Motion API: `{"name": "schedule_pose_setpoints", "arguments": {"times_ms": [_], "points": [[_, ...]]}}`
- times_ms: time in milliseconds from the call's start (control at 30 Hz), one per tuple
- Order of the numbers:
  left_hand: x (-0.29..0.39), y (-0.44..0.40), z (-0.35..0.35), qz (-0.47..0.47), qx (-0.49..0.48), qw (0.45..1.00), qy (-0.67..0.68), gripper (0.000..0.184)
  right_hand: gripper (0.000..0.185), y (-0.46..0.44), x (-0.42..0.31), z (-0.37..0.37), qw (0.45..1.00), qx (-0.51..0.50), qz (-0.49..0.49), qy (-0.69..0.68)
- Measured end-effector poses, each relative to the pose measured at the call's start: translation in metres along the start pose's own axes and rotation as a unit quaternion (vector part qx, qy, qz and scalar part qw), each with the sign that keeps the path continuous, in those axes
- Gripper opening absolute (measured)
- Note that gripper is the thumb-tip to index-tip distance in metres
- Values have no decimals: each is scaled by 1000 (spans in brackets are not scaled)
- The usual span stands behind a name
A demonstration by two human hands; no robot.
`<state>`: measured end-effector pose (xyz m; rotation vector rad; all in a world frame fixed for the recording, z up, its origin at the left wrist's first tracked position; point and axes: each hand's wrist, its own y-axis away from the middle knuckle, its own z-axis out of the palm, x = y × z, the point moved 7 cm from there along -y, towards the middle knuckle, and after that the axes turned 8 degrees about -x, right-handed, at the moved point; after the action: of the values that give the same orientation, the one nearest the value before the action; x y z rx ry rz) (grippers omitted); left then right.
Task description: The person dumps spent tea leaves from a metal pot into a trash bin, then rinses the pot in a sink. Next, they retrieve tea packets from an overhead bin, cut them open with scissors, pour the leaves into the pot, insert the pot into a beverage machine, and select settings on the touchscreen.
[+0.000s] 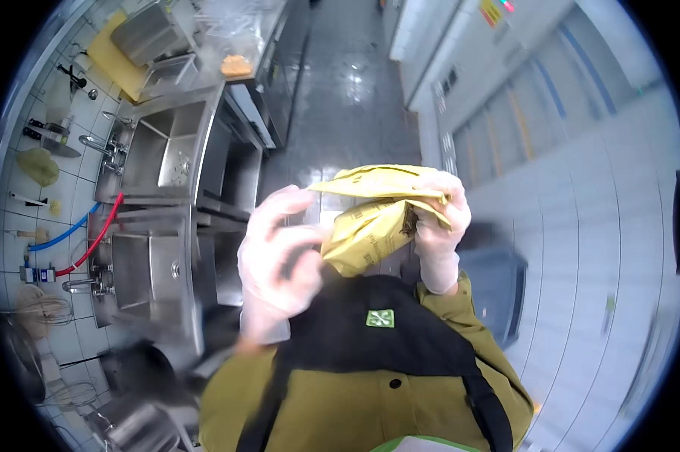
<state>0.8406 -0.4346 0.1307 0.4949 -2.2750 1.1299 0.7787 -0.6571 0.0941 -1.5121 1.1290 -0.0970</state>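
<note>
Both my hands wear whitish see-through gloves. My right hand (441, 215) grips the right end of a yellow printed packet (370, 233), its fingers wrapped round the edge. The packet looks folded or parted into an upper and a lower flap, with dark print on the lower one. At the packet's left side is my left hand (279, 260), blurred by motion, its fingers curved and apart. It holds nothing that I can make out. The packet hangs in front of my black apron (385, 301).
Two steel sinks (155, 264) line the left side, with red and blue hoses (99, 241) and knives (53, 139) on the tiled wall. An orange item (236, 66) lies on the counter ahead. A grey bin (498, 290) stands at the right. The dark floor (347, 90) runs ahead.
</note>
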Motion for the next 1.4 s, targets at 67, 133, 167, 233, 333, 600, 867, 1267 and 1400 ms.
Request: {"name": "schedule_pose_setpoints", "arguments": {"times_ms": [67, 133, 167, 233, 333, 600, 867, 1267, 1400], "points": [[-40, -61, 12, -84, -35, 989, -115, 21, 25, -51, 49, 30, 994, 14, -72, 83], [-104, -118, 28, -84, -54, 967, -235, 38, 27, -95, 101, 58, 986, 33, -100, 128], [-139, -148, 34, -75, -44, 966, -245, 39, 25, -114, 130, 71, 984, 48, -103, 138], [-205, -209, 49, -65, -45, 967, -241, 39, 24, -155, 183, 93, 977, 34, -94, 189], [-282, -302, 68, -35, -33, 976, -212, 38, 25, -220, 259, 117, 970, 46, -97, 220], [-493, -536, 108, -12, -10, 987, -162, 23, 28, -387, 488, 196, 975, 39, -60, 209], [-685, -747, 121, 23, 4, 964, -263, 21, 20, -576, 733, 277, 994, -36, 6, 98], [-984, -951, 94, -223, 41, 933, -280, 27, 18, -782, 1034, 487, 989, -144, -43, -1], [-1069, -1009, 103, -232, 55, 937, -255, 19, 18, -848, 1100, 538, 972, -213, -84, -59]]}}
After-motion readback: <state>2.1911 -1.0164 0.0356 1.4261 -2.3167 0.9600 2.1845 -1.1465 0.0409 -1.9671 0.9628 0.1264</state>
